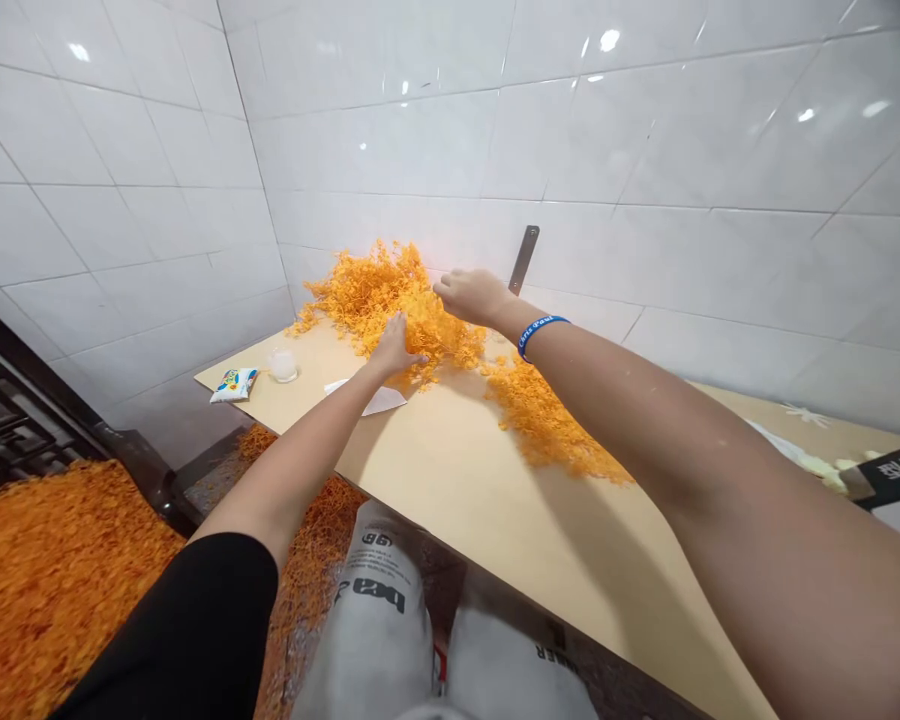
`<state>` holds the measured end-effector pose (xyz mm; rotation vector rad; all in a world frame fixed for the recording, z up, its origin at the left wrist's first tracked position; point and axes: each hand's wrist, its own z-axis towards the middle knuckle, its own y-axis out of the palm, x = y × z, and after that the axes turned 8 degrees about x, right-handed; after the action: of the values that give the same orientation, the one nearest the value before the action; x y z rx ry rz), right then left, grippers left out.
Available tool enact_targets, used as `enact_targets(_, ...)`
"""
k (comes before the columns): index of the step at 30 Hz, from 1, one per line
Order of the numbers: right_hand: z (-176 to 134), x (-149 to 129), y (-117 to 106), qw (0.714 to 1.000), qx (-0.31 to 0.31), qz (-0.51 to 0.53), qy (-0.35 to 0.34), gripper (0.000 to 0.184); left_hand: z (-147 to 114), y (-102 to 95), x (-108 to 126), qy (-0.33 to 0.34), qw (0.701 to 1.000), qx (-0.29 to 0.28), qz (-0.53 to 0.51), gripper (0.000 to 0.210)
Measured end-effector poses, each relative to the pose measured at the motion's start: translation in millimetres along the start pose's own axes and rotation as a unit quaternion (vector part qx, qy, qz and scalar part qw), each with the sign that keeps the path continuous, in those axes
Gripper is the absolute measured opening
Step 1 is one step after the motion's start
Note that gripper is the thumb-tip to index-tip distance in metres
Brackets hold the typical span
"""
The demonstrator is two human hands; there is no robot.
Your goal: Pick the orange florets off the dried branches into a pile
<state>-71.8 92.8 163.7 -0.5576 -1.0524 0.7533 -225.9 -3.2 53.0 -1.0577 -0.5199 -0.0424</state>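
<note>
A large heap of orange dried flower sprigs (375, 285) lies on the pale wooden table (450, 450) near the wall. At the heap's near edge is my left hand (394, 350), its thumb and fingers spread apart against the sprigs. My right hand (474, 293), with a blue wristband (540, 330) on the wrist, is closed at the right side of the heap, its fingers curled on a bunch of the sprigs. Below my right forearm spreads a second, flatter pile of orange sprigs (547, 420). A white sheet (379, 402) lies beneath my left hand.
A small white-and-blue packet (234, 386) and a whitish cup (283, 365) stand at the table's left end. A dark strip (525, 258) leans on the tiled wall. At right is a black-and-white box (896, 475). More orange material (60, 560) fills the lower left.
</note>
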Motion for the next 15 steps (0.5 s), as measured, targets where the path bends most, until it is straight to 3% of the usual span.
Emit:
enact_targets(2,0,10,-12,0.997,0.065,-0.007,0.031,0.033,10,6.5,-5,-0.017,1.0,-0.019,-0.002,0.108)
enact_targets(5,5,23,-34,0.982,0.13,0.009,0.138,0.032,13,16.7,-13,-0.032,0.998,-0.047,0.003,0.102)
enact_targets(10,20,35,-78,0.903,0.254,0.073,0.338,0.028,4,33.3,-22,-0.057,0.996,-0.061,0.019,0.095)
enact_targets(15,37,64,-124,0.839,0.346,0.132,0.399,0.054,-3,46.3,-29,-0.066,0.996,-0.051,0.036,0.086)
